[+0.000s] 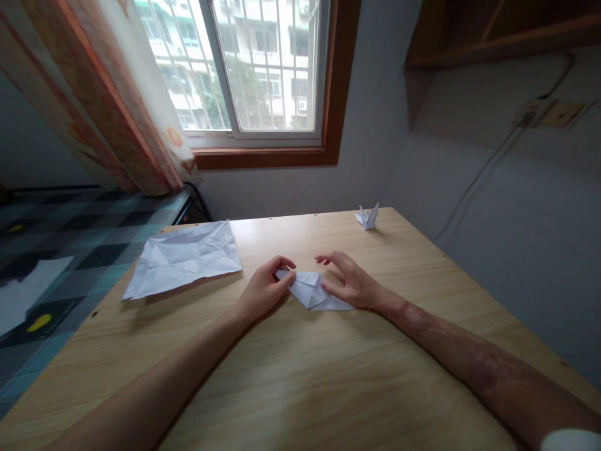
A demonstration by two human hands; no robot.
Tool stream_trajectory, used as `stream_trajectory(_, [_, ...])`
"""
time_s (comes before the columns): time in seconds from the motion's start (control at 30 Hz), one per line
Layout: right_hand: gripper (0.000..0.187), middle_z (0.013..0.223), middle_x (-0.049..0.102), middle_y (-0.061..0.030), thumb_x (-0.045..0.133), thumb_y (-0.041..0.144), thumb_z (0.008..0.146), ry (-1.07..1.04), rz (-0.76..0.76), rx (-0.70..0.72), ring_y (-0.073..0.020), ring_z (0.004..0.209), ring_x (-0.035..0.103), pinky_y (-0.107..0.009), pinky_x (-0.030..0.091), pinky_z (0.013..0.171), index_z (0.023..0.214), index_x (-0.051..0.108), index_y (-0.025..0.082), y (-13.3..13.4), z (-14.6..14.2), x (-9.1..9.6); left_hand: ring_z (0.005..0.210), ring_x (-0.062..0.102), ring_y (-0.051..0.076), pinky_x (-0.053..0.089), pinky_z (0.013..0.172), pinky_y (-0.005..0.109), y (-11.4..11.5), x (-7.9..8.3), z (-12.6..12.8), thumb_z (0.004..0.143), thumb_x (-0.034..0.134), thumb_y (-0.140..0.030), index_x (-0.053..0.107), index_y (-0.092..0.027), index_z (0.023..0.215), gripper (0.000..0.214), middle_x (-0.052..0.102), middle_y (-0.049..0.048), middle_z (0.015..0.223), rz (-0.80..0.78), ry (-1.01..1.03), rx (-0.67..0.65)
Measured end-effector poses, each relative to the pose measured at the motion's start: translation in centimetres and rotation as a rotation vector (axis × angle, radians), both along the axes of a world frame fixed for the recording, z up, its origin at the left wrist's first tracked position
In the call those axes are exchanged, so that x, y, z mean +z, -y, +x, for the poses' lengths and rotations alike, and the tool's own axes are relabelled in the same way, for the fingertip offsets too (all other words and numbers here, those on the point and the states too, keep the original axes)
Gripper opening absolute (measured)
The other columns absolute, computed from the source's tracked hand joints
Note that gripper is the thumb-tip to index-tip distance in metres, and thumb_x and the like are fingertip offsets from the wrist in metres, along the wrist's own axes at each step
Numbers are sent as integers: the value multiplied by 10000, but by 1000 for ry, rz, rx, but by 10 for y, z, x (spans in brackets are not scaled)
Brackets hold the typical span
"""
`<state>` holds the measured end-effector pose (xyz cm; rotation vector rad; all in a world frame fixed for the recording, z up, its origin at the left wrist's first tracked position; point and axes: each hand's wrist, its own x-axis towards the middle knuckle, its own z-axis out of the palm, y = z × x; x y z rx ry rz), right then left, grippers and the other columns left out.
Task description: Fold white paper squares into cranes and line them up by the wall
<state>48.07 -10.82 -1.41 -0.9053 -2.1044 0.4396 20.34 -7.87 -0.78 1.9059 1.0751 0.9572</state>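
Observation:
A partly folded piece of white paper (307,289) lies on the wooden table (282,376) between my two hands. My left hand (268,285) pinches its left corner between thumb and fingers. Over its right side, my right hand (350,279) is open, thumb and fingers apart, with the thumb tip at the paper's folded layer. Part of the paper's right end is hidden under that hand. Beyond, near the far right corner of the table, stands a folded white paper crane (369,217).
A large creased white sheet (188,260) lies at the table's left edge. Left of the table is a checked bed cover (117,219) with white paper (28,294) on it. A wall with a socket (554,114) and cord runs along the right, below a shelf (502,47).

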Motion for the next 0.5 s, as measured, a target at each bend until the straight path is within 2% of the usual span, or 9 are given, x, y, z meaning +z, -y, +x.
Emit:
stream_trajectory(0.07, [528, 1358, 710, -122, 785, 289, 956, 81, 47, 43, -308, 1232, 659, -495, 513, 1101, 1452, 607, 258, 3, -2, 4, 754, 628, 179, 460, 662, 266, 2, 3, 1, 966, 678, -416, 714, -188, 1076, 255, 708, 10, 852, 13, -39, -30])
stream_trajectory(0.17, [363, 1291, 746, -109, 791, 359, 984, 195, 99, 82, -298, 1180, 682, -477, 514, 1067, 1319, 694, 260, 6, -4, 7, 752, 634, 177, 461, 662, 266, 6, 7, 2, 1003, 660, -460, 722, -188, 1096, 293, 712, 17, 862, 44, -103, -79])
stream_trajectory(0.3, [169, 1127, 782, -83, 756, 382, 1014, 281, 119, 47, -282, 1075, 689, -461, 505, 1030, 1133, 748, 262, 6, -5, 5, 788, 655, 188, 494, 718, 291, 8, 9, 3, 1018, 674, -464, 728, -195, 1141, 301, 744, 40, 935, 122, -171, -105])
stream_trajectory(0.4, [150, 1056, 776, -81, 764, 393, 1000, 278, 135, -16, -284, 1048, 683, -453, 509, 1002, 1061, 754, 257, 5, -5, 2, 966, 697, 247, 547, 876, 366, 8, 10, 2, 980, 743, -450, 724, -203, 1154, 303, 761, 91, 1095, 247, -178, -94])
stream_trajectory(0.5, [78, 980, 776, -67, 740, 332, 1000, 275, 161, -56, -274, 996, 680, -462, 500, 1033, 979, 744, 257, 4, -5, 0, 1186, 685, 312, 525, 1066, 456, 11, 14, 3, 920, 827, -488, 713, -220, 1207, 409, 742, 127, 1251, 371, -201, -94])
